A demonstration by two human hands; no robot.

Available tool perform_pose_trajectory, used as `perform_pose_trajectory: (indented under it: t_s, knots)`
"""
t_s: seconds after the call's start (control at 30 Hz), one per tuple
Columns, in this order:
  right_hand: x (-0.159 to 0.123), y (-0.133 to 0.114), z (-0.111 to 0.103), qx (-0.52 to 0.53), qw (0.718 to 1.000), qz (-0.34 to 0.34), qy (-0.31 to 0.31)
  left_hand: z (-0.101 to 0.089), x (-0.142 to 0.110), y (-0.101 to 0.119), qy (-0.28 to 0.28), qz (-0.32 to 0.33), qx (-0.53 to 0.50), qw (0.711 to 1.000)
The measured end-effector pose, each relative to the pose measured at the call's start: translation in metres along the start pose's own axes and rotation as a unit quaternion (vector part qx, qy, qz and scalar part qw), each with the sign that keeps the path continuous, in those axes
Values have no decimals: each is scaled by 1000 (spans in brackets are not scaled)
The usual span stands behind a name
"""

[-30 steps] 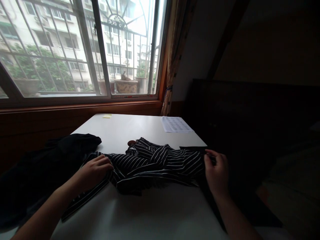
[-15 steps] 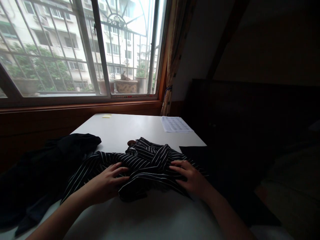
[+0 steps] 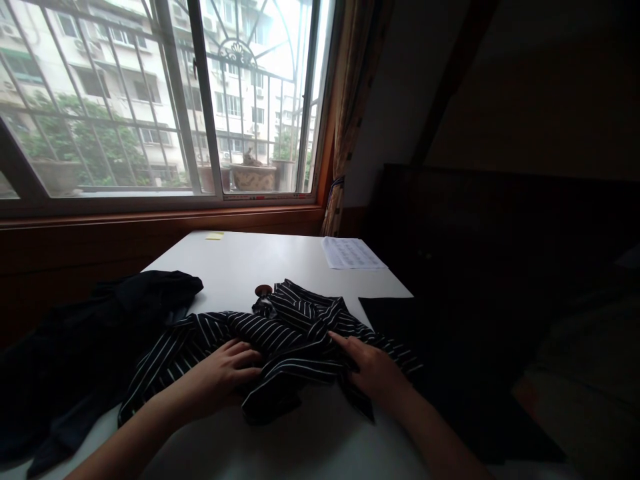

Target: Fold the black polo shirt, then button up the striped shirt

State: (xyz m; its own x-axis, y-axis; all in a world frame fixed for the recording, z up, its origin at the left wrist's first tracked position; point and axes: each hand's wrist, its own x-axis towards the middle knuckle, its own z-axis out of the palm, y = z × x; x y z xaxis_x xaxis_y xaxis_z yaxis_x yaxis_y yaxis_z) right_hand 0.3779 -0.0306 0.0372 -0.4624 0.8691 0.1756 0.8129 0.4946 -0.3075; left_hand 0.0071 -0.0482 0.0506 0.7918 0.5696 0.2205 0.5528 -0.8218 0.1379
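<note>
A black garment with white stripes (image 3: 285,330) lies crumpled across the near half of the white table (image 3: 250,257). My left hand (image 3: 233,365) rests on its near left part, with the fingers slightly bent and apart; the thumb is hidden. On the right, my right hand (image 3: 373,363) has its index finger stretched over the cloth, and the other fingers curl into the fabric. A dark flap of the garment hangs below that hand. Just behind the garment sits a small round brown object (image 3: 263,290), beside a bit of pale patterned cloth.
A dark pile of clothing (image 3: 100,327) covers the table's left side. Printed sheets (image 3: 353,253) lie at the far right corner, and a yellow sticky note (image 3: 215,236) at the far left. A flat dark item (image 3: 387,313) lies at the right edge. Behind stands a barred window (image 3: 240,127).
My right hand has moved slightly left and its fingers have drawn together in the cloth. The garment's near right edge is more gathered. My left hand stays on the cloth.
</note>
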Motion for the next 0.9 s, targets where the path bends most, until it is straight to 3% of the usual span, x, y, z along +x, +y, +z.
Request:
perform_pose_trajectory:
  t_s: [0.2,0.3,0.43,0.53,0.63,0.73,0.9]
  knots:
    - [-1,8,-4,-11,998,-41,46,7,-3,-10,27,-9,-23,999]
    - [-1,18,-10,-21,992,-65,110,10,-9,-21,67,-69,-81,992]
    - [-1,27,-21,47,975,-79,201,5,-16,-28,124,-173,-197,957]
    - [-2,27,-32,113,964,-90,222,-5,-16,-26,167,-218,-259,926]
    - [-3,25,-46,142,966,-92,197,-18,-13,-20,190,-238,-281,910]
    - [-2,21,-64,135,980,-62,131,-32,-11,-19,188,-248,-269,911]
    - [-4,-1,-103,134,991,-1,21,-54,-32,-21,109,-265,-248,925]
